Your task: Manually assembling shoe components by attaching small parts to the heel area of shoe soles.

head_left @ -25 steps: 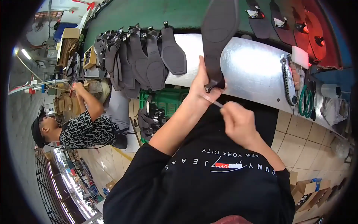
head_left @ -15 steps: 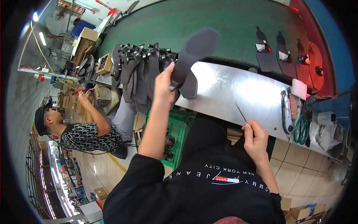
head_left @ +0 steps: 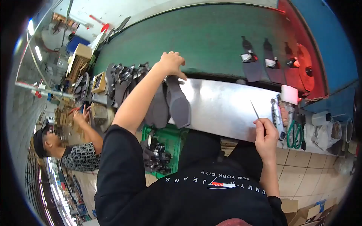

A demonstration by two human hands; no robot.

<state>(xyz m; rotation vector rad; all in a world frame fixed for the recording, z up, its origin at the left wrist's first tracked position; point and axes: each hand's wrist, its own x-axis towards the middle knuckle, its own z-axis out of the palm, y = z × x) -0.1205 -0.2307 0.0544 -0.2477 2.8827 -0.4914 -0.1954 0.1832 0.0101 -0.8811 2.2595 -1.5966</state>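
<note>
My left hand (head_left: 172, 64) reaches over the bench, fingers spread and curved, just above the far end of a dark grey sandal (head_left: 179, 103). This sandal lies sole up at the right end of a row of similar sandals (head_left: 156, 109) on the left of the metal bench top. Whether the fingertips touch it is hidden behind the hand. In my right hand (head_left: 267, 137) a thin pointed metal rod (head_left: 255, 110) is pinched between thumb and fingers, its tip over the bench.
Several sandals with straps (head_left: 252, 67) lie on the green conveyor belt (head_left: 181, 37) at the right. Scissors with green handles (head_left: 294, 135) and a white block (head_left: 289, 94) sit at the bench's right end. Below is a green crate (head_left: 171, 145); a person (head_left: 81, 154) works at left.
My left hand has set the raised sandal down at the end of the row and has come off it toward the belt. My right hand still holds the rod.
</note>
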